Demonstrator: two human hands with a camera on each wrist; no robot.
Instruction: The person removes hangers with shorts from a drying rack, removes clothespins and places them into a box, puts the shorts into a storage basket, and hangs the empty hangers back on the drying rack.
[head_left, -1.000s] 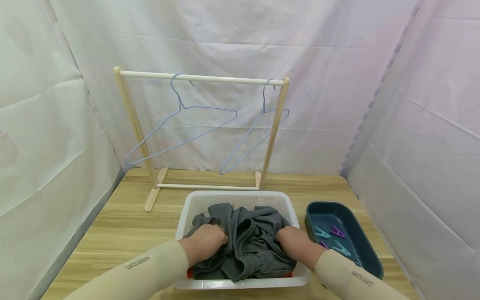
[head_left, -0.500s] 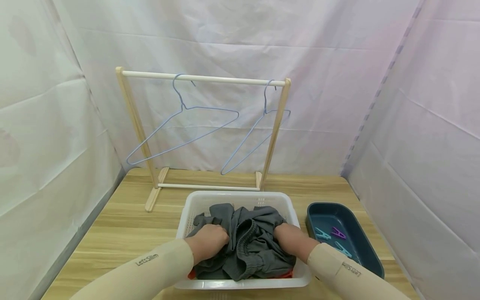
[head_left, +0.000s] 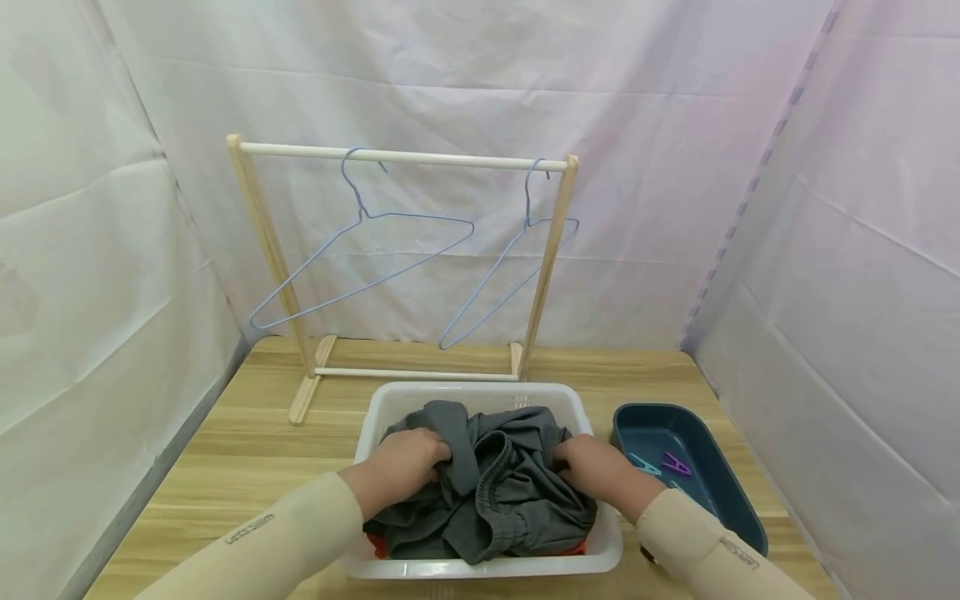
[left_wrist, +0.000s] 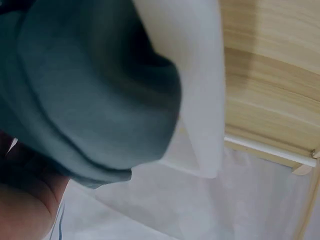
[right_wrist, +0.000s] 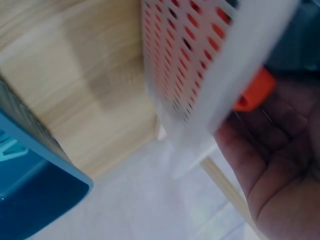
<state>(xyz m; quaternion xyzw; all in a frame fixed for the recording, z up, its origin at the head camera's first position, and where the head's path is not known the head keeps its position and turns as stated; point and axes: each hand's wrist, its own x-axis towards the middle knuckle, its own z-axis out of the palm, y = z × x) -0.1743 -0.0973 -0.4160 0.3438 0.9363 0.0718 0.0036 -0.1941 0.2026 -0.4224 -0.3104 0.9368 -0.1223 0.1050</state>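
Observation:
A pair of dark grey elastic-waist pants [head_left: 525, 500] lies bunched in a white plastic basket [head_left: 480, 569], its gathered waistband facing up near the middle. My left hand [head_left: 401, 467] grips the cloth at the left side, where a fold stands raised; this fold [left_wrist: 100, 95] fills much of the left wrist view. At the right side, my right hand [head_left: 600, 471] pinches the pants near the basket's rim, its fingertips partly hidden by cloth. Red fabric [right_wrist: 256, 91] shows beneath the pants, close to the right fingers and through the basket's holes.
Behind the basket stands a wooden rack [head_left: 551, 250] with two blue wire hangers [head_left: 360, 218] on its bar. A dark blue tray [head_left: 738, 508] to the right holds teal and purple clothespins [head_left: 677, 463]. White sheets [head_left: 637, 208] enclose the table [head_left: 225, 467].
My left hand has moved slightly up and left, raising a fold of the grey pants. The right hand has shifted a little upward and right at the other side.

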